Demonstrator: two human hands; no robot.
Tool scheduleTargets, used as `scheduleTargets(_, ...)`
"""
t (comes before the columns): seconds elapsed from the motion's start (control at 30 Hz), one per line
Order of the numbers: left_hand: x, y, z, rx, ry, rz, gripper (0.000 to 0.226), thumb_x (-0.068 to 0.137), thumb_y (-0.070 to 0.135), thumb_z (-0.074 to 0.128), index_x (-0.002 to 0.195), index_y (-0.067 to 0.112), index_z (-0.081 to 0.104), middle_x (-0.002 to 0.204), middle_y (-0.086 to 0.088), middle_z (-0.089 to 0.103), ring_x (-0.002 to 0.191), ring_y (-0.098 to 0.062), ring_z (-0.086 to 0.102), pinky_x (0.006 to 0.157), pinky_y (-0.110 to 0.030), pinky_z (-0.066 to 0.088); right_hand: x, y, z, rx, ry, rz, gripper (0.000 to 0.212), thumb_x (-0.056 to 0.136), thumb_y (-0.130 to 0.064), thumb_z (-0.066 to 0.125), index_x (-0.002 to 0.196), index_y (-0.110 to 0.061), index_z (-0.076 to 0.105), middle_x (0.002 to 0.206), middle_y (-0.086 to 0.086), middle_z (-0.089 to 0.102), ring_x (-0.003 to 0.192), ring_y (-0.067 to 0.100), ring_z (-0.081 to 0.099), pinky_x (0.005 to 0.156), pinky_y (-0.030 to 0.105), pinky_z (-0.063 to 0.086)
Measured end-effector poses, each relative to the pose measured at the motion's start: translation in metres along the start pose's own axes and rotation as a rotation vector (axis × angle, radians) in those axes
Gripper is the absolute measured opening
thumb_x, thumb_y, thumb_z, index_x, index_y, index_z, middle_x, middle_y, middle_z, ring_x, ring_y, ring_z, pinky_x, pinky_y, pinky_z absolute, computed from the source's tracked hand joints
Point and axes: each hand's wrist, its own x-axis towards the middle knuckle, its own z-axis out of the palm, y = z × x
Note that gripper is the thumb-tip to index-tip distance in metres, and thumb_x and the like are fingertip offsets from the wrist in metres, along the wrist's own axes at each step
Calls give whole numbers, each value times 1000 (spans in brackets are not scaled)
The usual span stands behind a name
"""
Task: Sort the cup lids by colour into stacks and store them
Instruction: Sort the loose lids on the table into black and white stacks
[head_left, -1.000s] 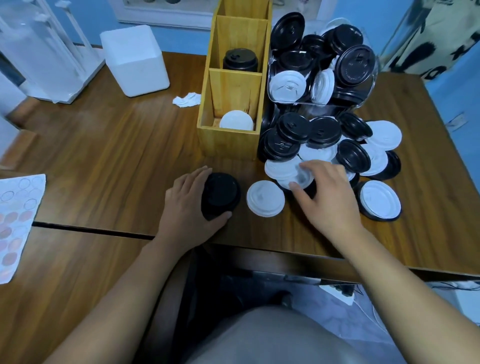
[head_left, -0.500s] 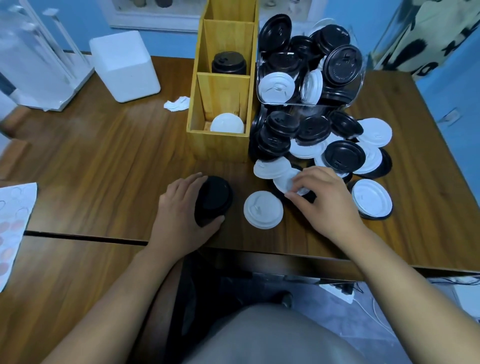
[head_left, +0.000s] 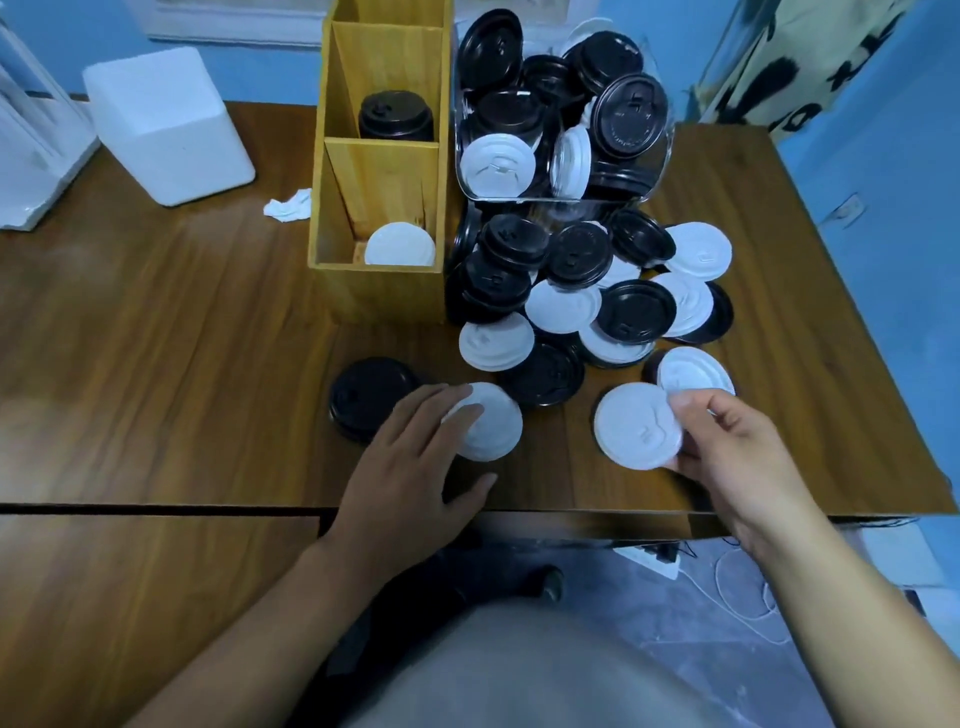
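Left hand, head view: lies flat with its fingers straight, the tips resting on a lone white lid. It grips nothing.
Right hand: pinches a second white lid at its edge, thumb on top and fingers curled beneath, with the lid tilted up off the table.
Black stack: a short pile of black lids just left of the left fingertips.
Heap: mixed black and white lids beyond both hands, spilling from a clear tub farther back.
Wooden box: beyond the left hand, against the heap. It has white lids in the near compartment and black lids in the one behind.
Handling: the lids look like thin moulded plastic, so probably very light, springy and slick. Nested ones may cling together. A pinch at the rim seems safest, since pressing the dome could dent it.
Hard to tell: whether the right hand holds one lid or several nested, how many lids the black stack has, what lies under the heap, and how deep the boxed stacks go. The box's far end is cut off.
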Motion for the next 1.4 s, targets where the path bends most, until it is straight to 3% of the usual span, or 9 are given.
scheduleTargets(0.1, 5, -2, 8, -11, -76, -33, 52, 90, 39, 72, 130, 6, 60, 148, -9, 49, 141, -28, 41, 116, -40, 37, 3, 9, 0, -143, 35, -83, 14, 101, -19, 59, 98, -14, 71, 98, 16, 73, 92, 25, 71, 86, 42, 62)
scheduleTargets(0.2, 5, -5, 11, -37, -100, -38, 46, 90, 36, 72, 123, 6, 64, 144, -9, 52, 137, -29, 45, 113, -39, 41, -6, 5, -3, -467, 75, -299, 12, 97, -31, 65, 106, -23, 67, 88, -6, 72, 79, 17, 68, 77, 28, 57)
scheduleTargets(0.37, 4, -4, 7, -79, -111, -54, 45, 88, 36, 73, 123, 9, 64, 143, -5, 52, 132, -25, 49, 107, -35, 45, -20, 6, -18, -1112, 36, -714, 33, 90, -32, 68, 123, -28, 61, 119, -11, 63, 102, 19, 63, 75, 36, 54)
scheduleTargets(0.47, 4, -2, 7, -140, -155, -91, 64, 85, 37, 77, 138, 10, 53, 156, -2, 39, 142, -19, 40, 115, -30, 35, -8, 4, -26, -1124, -335, -779, 56, 85, -17, 72, 138, -30, 56, 150, -13, 46, 141, 15, 40, 107, 35, 43)
scheduleTargets(0.57, 5, -3, 5, -188, -186, -128, 78, 84, 37, 78, 149, 12, 41, 161, 2, 31, 146, -13, 34, 117, -26, 29, 4, 3, -18, -1234, -548, -773, 67, 86, -15, 70, 146, -35, 48, 162, -14, 31, 152, 11, 22, 119, 32, 28)
scheduleTargets(0.87, 7, -3, 11, -135, -143, -89, 75, 87, 34, 76, 146, 0, 44, 145, -8, 52, 138, -23, 43, 118, -22, 25, -15, 14, 28, -1371, 19, -673, 88, 82, -81, 49, 144, -19, 47, 114, 6, 55, 95, 31, 63, 68, 38, 54)
scheduleTargets(1.07, 5, -6, 10, -178, -165, -126, 81, 84, 38, 79, 147, 5, 43, 147, -5, 50, 140, -19, 40, 118, -21, 24, -2, 17, -2, -1152, -409, -776, 69, 87, -47, 70, 149, -31, 45, 152, -10, 42, 138, 13, 39, 107, 42, 47)
scheduleTargets(1.23, 6, -8, 10, -185, -181, -149, 81, 83, 48, 77, 146, 11, 44, 145, 0, 50, 140, -15, 39, 117, -18, 25, 1, 25, 8, -1174, -185, -736, 78, 79, -75, 61, 140, -27, 51, 120, -8, 49, 110, 17, 49, 83, 37, 54)
scheduleTargets(1.4, 6, -8, 9, -199, -189, -133, 83, 81, 50, 77, 147, 13, 43, 147, 2, 49, 142, -14, 37, 117, -22, 27, -6, 33, 5, -1039, -309, -792, 70, 87, -55, 71, 147, -26, 48, 150, -10, 42, 138, 17, 38, 108, 41, 41)
